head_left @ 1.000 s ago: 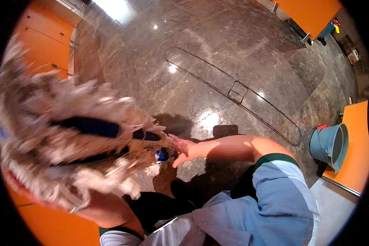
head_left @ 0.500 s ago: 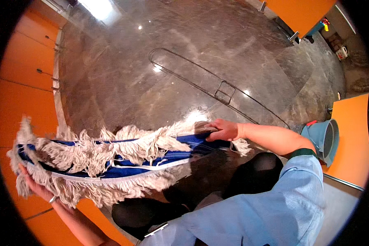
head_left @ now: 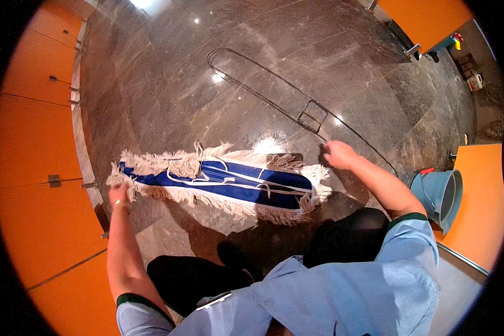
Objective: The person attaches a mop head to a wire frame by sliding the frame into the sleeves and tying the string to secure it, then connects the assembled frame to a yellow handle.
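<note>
A long dust mop head (head_left: 246, 180), blue-backed with a cream string fringe and white ties, lies spread across the floor in front of my knees. My left hand (head_left: 119, 196) is closed on the fringe at its left end. Beyond the mop head, a long, narrow wire mop frame (head_left: 263, 99) with a small square bracket (head_left: 312, 116) lies slantwise on the floor. My right hand (head_left: 340, 155) has its fingers bent around the near rail of this frame, just below the bracket. The hand hides part of the rail.
A grey-blue bucket (head_left: 439, 196) with a red grip stands to my right, beside an orange panel (head_left: 479, 196). Orange cabinets (head_left: 45, 224) line the left. At the far right sit a white jug (head_left: 475, 82) and other items. The dark tiled floor (head_left: 151, 101) is shiny.
The mop head has gone from being held up between both hands to lying flat on the floor, farther right. My right hand has left it and moved to the wire frame.
</note>
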Demonstrator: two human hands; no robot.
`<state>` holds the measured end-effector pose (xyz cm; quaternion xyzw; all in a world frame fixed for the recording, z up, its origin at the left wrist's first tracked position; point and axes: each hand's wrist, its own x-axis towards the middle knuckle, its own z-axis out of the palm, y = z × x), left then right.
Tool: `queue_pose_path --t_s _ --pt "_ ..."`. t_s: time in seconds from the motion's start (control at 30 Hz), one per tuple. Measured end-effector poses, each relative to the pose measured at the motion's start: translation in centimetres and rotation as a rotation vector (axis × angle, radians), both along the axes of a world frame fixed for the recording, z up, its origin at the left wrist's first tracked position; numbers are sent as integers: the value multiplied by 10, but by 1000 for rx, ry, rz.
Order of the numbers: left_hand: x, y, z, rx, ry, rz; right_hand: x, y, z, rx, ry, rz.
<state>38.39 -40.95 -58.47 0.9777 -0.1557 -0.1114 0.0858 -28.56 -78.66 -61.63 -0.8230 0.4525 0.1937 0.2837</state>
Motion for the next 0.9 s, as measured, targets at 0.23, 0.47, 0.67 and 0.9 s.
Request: queue_pose_path --t_s 0.23,0.47,0.67,0.9 --pt "-226 -131 -60 -80 599 -664 -44 51 -43 192 148 8" --pt "-373 -105 -112 -303 764 -546 -30 24 -3 807 -631 -489" --pt "-399 -185 -33 -653 1225 -589 -4 13 72 1050 -683 -336" --pt "-438 -216 33 -682 1160 -943 55 19 126 1067 -583 107"
